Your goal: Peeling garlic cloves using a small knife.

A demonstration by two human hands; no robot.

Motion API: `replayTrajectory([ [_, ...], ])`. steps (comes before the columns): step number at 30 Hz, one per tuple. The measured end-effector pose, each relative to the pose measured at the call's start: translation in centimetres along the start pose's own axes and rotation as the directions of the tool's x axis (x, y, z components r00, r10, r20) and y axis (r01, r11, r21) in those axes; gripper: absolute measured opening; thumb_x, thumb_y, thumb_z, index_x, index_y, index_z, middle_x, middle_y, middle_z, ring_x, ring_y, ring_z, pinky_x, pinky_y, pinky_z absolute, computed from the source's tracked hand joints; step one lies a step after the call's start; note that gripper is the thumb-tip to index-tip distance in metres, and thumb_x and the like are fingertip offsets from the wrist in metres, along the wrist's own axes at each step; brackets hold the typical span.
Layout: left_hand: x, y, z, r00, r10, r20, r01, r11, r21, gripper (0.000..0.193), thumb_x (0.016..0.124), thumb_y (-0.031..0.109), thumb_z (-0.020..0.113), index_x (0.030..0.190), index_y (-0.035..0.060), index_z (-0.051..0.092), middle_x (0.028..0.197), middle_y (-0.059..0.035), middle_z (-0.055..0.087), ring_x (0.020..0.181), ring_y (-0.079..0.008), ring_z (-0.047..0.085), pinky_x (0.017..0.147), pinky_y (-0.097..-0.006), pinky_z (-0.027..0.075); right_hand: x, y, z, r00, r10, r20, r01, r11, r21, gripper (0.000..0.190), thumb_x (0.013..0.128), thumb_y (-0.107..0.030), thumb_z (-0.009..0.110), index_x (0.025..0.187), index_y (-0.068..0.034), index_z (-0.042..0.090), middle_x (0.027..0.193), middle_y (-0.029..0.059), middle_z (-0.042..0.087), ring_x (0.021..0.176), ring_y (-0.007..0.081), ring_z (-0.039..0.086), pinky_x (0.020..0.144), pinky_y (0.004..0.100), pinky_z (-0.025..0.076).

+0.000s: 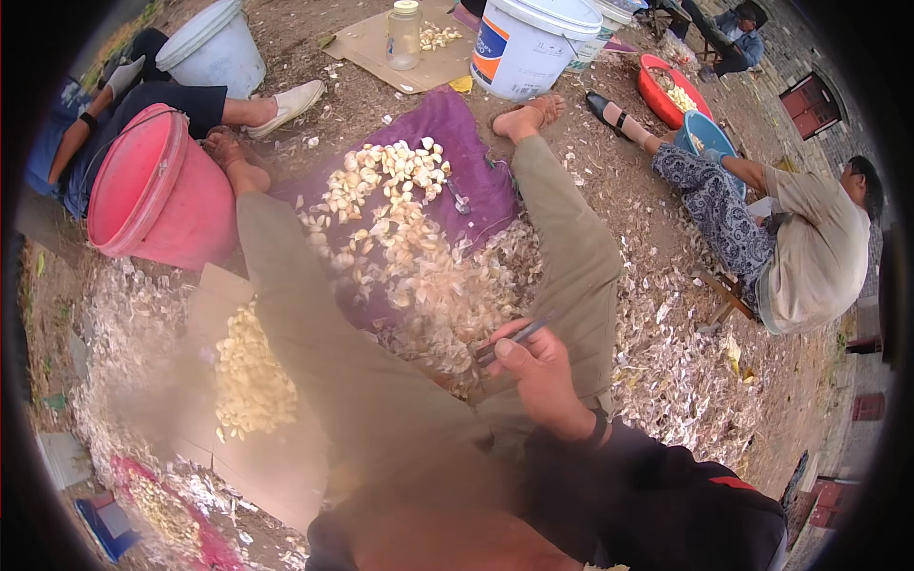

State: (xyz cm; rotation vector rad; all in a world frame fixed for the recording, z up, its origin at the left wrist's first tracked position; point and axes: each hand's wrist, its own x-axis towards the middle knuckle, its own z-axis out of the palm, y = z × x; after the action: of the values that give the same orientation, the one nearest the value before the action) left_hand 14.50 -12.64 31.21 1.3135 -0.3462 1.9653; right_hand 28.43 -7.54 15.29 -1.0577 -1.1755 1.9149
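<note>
My right hand (544,382) grips a small thin metal tool (530,330), seemingly a knife, over loose garlic skins (457,285) between the outstretched legs. A purple mesh cloth (464,135) lies farther out, bearing garlic cloves (407,168) and a small metal-and-dark tool (458,198). Pale peeled cloves (253,371) are heaped on cardboard (278,471) by the left leg. At the bottom centre is a blurred skin-coloured shape (450,535); I cannot tell whether it is my left hand, nor whether anything is held there.
A pink bucket (193,207) stands left of the left leg. Beyond the feet are white buckets (539,43) and a glass jar (404,39) on cardboard. A person (814,243) sits at right near red (653,89) and blue basins (703,132); another person's leg reaches in at upper left.
</note>
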Motion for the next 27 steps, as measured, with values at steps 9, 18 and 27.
replayTrajectory([
  [9,-0.2,-0.7,1.6,0.988,0.078,-0.136,-0.078,0.997,0.005,0.01,0.087,-0.011,0.066,0.093,-0.0196,0.066,0.092,-0.036,0.064,0.066,-0.0317,0.067,0.06,-0.0338,0.058,0.0,0.1,-0.6,0.999,-0.019,-0.027,0.02,0.999,0.042,0.021,0.096,-0.018,0.067,0.109,-0.002,0.062,0.099,0.0099,0.07,0.085,0.0141,0.065,0.074,0.0287,0.054],
  [18,-0.7,0.3,2.2,0.975,0.084,-0.207,-0.075,0.996,0.052,0.012,0.089,-0.011,0.063,0.092,-0.0221,0.064,0.093,-0.0375,0.063,0.069,-0.0333,0.067,0.059,-0.0355,0.057,0.1,-0.1,-0.7,0.999,-0.045,-0.031,0.05,0.98,0.192,0.021,0.097,-0.017,0.066,0.111,-0.002,0.061,0.102,0.0107,0.069,0.085,0.0157,0.066,0.075,0.029,0.055],
  [27,-0.8,-2.3,0.6,0.977,0.104,-0.187,-0.136,0.976,-0.169,0.024,0.094,0.004,0.067,0.099,-0.0201,0.064,0.101,-0.0374,0.062,0.074,-0.0352,0.067,0.062,-0.0362,0.057,0.9,-0.8,-0.9,0.995,-0.07,-0.072,0.088,0.953,0.291,0.021,0.098,-0.016,0.066,0.112,-0.001,0.06,0.098,0.0094,0.069,0.08,0.0134,0.064,0.073,0.0261,0.052],
])
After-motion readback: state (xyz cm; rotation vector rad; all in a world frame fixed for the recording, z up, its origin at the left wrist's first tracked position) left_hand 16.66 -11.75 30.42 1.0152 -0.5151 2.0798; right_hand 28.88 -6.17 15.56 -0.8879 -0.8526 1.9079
